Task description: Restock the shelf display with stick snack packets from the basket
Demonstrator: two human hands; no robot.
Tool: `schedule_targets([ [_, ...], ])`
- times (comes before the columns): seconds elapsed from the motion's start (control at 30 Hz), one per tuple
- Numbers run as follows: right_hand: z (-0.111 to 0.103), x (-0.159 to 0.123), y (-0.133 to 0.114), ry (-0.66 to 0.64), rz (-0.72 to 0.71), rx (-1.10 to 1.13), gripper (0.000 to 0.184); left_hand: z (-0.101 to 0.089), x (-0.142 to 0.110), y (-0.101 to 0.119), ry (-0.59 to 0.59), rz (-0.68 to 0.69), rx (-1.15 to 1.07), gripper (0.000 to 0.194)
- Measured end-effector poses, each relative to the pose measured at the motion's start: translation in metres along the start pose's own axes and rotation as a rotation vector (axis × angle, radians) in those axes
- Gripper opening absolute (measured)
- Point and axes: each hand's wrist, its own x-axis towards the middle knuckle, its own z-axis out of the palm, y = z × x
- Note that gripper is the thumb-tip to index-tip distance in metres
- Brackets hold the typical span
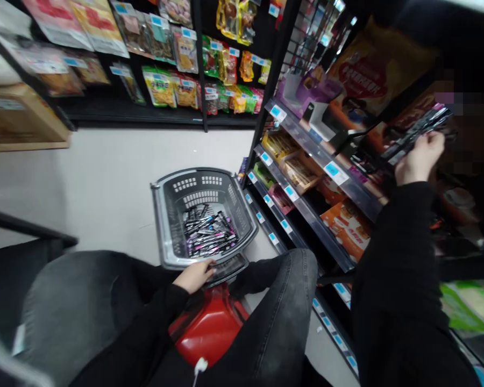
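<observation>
My left hand (194,275) is closed on the near rim of a grey plastic shopping basket (167,223), beside its folded handle. Inside the basket lies a loose heap of slim black packets (210,234) with purple, pink and blue marks. Over at the right, my right hand (419,156) pinches several long, slim, dark shiny packets (423,126) with silver and purple parts. That hand is raised at the upper shelf, beside large orange-brown snack bags. Blur hides how many packets it holds.
Tiered shelves (334,172) with blue price tags run down the right, stocked with boxes and bags. Hanging snack bags (159,86) line the back rack. A cardboard box (24,118) stands at left. A red plastic object (210,328) sits between my legs.
</observation>
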Motion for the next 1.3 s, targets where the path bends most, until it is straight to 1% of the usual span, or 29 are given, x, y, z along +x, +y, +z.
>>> schedule_targets([
  [0.03,0.004,-0.021,-0.014,-0.031,0.065,0.139,0.043,0.000,-0.003,0.004,0.037,0.011,-0.063,0.026],
  [0.07,0.012,-0.047,-0.029,-0.072,0.158,0.262,0.040,0.000,-0.007,0.009,0.077,0.014,-0.145,0.023],
  [0.1,0.022,-0.078,-0.045,-0.152,0.220,0.367,0.037,0.000,-0.009,0.013,0.096,0.008,-0.251,0.022],
  [0.13,0.034,-0.114,-0.061,-0.257,0.266,0.458,0.035,0.001,-0.011,0.017,0.114,0.008,-0.370,0.024],
  [0.2,0.063,-0.193,-0.093,-0.551,0.341,0.602,0.031,0.002,-0.012,0.020,0.073,0.001,-0.663,0.034],
  [0.23,0.077,-0.235,-0.109,-0.682,0.366,0.643,0.028,0.003,-0.013,0.021,0.030,0.001,-0.817,0.041],
  [0.27,0.091,-0.275,-0.124,-0.824,0.354,0.681,0.026,0.003,-0.013,0.021,-0.023,0.005,-0.961,0.050],
  [0.3,0.104,-0.311,-0.139,-0.960,0.319,0.704,0.023,0.002,-0.014,0.021,-0.042,0.023,-1.094,0.056],
  [0.33,0.116,-0.344,-0.151,-1.065,0.282,0.724,0.023,0.001,-0.015,0.021,-0.043,0.034,-1.190,0.060],
  [0.37,0.125,-0.370,-0.162,-1.136,0.242,0.725,0.025,-0.001,-0.016,0.021,-0.025,0.036,-1.247,0.060],
  [0.4,0.134,-0.391,-0.169,-1.194,0.163,0.717,0.026,-0.002,-0.017,0.021,0.013,0.028,-1.268,0.060],
  [0.43,0.140,-0.406,-0.174,-1.228,0.082,0.709,0.028,-0.004,-0.018,0.021,0.059,0.010,-1.259,0.060],
  [0.5,0.147,-0.421,-0.175,-1.261,-0.037,0.691,0.030,-0.005,-0.018,0.021,0.132,-0.047,-1.198,0.062],
  [0.57,0.150,-0.423,-0.168,-1.279,-0.055,0.685,0.030,-0.006,-0.017,0.021,0.173,-0.086,-1.141,0.060],
  [0.63,0.149,-0.420,-0.158,-1.310,-0.002,0.683,0.030,-0.006,-0.015,0.021,0.188,-0.093,-1.119,0.054],
  [0.73,0.147,-0.414,-0.143,-1.353,0.109,0.715,0.043,-0.006,-0.014,0.022,0.173,-0.054,-1.152,0.053],
  [0.8,0.147,-0.410,-0.134,-1.375,0.169,0.751,0.048,-0.006,-0.013,0.022,0.152,-0.045,-1.164,0.053],
  [0.93,0.145,-0.396,-0.119,-1.420,0.259,0.829,0.041,-0.006,-0.012,0.020,0.172,-0.090,-1.110,0.047],
  [1.07,0.143,-0.384,-0.112,-1.351,0.367,0.848,0.035,-0.007,-0.012,0.019,0.150,-0.135,-1.060,0.044],
  [1.17,0.141,-0.381,-0.110,-1.349,0.385,0.868,0.034,-0.009,-0.013,0.019,0.219,-0.128,-0.952,0.037],
  [1.23,0.141,-0.381,-0.108,-1.384,0.386,0.899,0.037,-0.011,-0.014,0.018,0.283,-0.117,-0.885,0.032],
  [1.3,0.141,-0.381,-0.107,-1.430,0.417,0.924,0.039,-0.012,-0.013,0.017,0.311,-0.113,-0.863,0.030],
])
